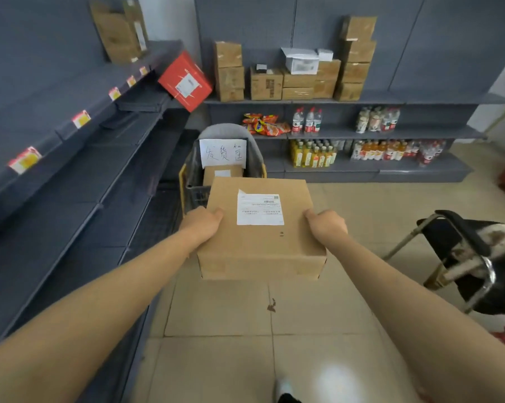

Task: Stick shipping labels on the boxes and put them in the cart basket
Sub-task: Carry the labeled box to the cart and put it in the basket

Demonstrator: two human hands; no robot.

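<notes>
box (260,228) with its label (259,207) up sits gripped at both sides between my left hand (202,225) and right hand (326,226); i should keep it level over the far cart basket (194,181) and lower gently.

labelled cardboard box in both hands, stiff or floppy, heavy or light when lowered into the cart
Probably stiff: the cardboard box keeps flat faces. Likely not heavy: the left hand and right hand carry it at arm's length. Side grip could slip.
</notes>
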